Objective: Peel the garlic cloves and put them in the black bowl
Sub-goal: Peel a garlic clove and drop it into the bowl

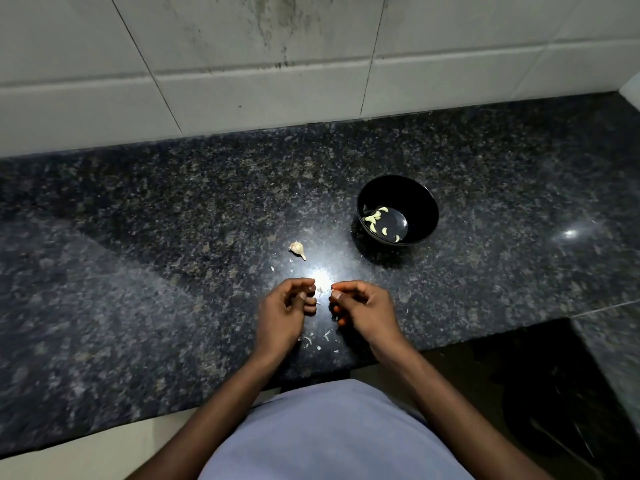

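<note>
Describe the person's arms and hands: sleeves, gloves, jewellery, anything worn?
Both forearms are bare up to the bottom frame edge, with no sleeves in view. The left hand and right hand are bare: no gloves, rings, watch or bands visible. Fingernails look short. A light lavender-blue garment covers the torso.

Granite counter (145,244) bears black bowl (415,199), garlic piece (298,250), peel scraps (317,341)
</note>
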